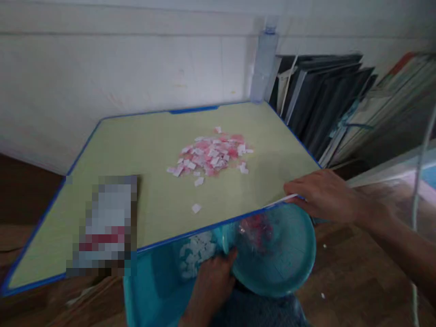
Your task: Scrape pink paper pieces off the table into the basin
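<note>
One table [143,150], one teal bowl [289,268], one bottle [264,63], one heap of paper scraps [213,154].

Worktop [143,150]: low, pale green w/ blue edging, standing on a brown wood floor [344,281]. On it, a heap of small pink & white paper bits [213,154] lies beyond the right hand [323,195], w/ a few stray white bits nearer the front edge. A blurred-out flat item [105,225] lies well off to the left of the left hand [211,284].
</note>
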Action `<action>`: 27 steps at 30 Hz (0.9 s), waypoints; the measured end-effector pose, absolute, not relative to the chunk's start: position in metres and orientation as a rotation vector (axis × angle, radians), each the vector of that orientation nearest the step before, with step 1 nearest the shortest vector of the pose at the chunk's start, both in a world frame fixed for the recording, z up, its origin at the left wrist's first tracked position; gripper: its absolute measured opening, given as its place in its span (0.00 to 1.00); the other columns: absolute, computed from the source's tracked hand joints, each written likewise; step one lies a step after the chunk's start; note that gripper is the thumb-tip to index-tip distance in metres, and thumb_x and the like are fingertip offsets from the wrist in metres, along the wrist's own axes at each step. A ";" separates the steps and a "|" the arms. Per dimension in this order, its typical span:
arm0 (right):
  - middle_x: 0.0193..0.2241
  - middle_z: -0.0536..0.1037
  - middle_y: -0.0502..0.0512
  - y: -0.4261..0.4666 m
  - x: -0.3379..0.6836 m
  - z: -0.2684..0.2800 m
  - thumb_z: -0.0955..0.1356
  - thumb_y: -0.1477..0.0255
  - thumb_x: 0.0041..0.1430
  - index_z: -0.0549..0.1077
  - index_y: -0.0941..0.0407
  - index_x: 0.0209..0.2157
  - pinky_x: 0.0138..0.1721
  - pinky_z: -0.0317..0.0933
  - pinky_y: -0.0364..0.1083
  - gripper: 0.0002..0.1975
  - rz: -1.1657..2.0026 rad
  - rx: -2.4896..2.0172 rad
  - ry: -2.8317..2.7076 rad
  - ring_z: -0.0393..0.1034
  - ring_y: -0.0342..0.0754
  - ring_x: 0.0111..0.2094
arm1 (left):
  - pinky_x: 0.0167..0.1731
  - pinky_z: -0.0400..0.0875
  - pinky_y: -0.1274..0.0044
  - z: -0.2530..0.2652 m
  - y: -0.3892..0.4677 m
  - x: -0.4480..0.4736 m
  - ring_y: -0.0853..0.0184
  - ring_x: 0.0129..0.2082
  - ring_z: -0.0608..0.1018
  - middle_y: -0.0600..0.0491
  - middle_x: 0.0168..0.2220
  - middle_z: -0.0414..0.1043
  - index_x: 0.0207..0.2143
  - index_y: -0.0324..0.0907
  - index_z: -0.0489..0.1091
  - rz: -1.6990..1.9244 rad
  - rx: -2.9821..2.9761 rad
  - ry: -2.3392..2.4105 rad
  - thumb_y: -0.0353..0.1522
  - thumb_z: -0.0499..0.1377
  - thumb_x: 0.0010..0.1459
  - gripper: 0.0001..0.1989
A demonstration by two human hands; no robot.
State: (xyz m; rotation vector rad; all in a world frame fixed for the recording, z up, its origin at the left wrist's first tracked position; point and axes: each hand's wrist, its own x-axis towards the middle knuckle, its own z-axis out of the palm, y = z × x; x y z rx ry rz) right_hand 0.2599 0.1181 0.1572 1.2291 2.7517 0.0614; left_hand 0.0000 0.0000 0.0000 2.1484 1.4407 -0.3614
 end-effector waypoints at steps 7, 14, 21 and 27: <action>0.24 0.76 0.50 0.113 0.265 0.159 0.60 0.68 0.62 0.69 0.54 0.27 0.25 0.43 0.46 0.11 0.017 1.232 2.735 0.69 0.47 0.25 | 0.35 0.70 0.65 0.002 0.001 -0.001 0.53 0.38 0.77 0.45 0.38 0.75 0.58 0.43 0.60 -0.323 2.161 1.425 0.25 0.51 0.52 0.29; 0.27 0.78 0.51 0.132 0.268 0.162 0.61 0.68 0.60 0.72 0.52 0.30 0.25 0.46 0.45 0.10 0.135 1.408 2.696 0.71 0.50 0.28 | 0.35 0.70 0.64 0.000 0.000 -0.002 0.52 0.37 0.77 0.45 0.38 0.75 0.57 0.42 0.62 -0.297 2.166 1.417 0.26 0.51 0.53 0.27; 0.27 0.79 0.53 0.161 0.246 0.148 0.61 0.66 0.58 0.74 0.51 0.34 0.25 0.46 0.46 0.10 0.381 1.522 2.555 0.72 0.50 0.30 | 0.36 0.70 0.65 0.000 0.000 -0.001 0.54 0.38 0.77 0.46 0.37 0.75 0.57 0.43 0.62 -0.295 2.143 1.431 0.25 0.52 0.50 0.29; 0.28 0.79 0.56 0.170 0.239 0.147 0.62 0.64 0.58 0.73 0.53 0.34 0.24 0.43 0.45 0.11 0.480 1.665 2.496 0.72 0.51 0.30 | 0.35 0.71 0.64 0.000 0.000 0.000 0.53 0.37 0.77 0.45 0.37 0.75 0.55 0.43 0.63 -0.265 2.142 1.416 0.24 0.50 0.49 0.28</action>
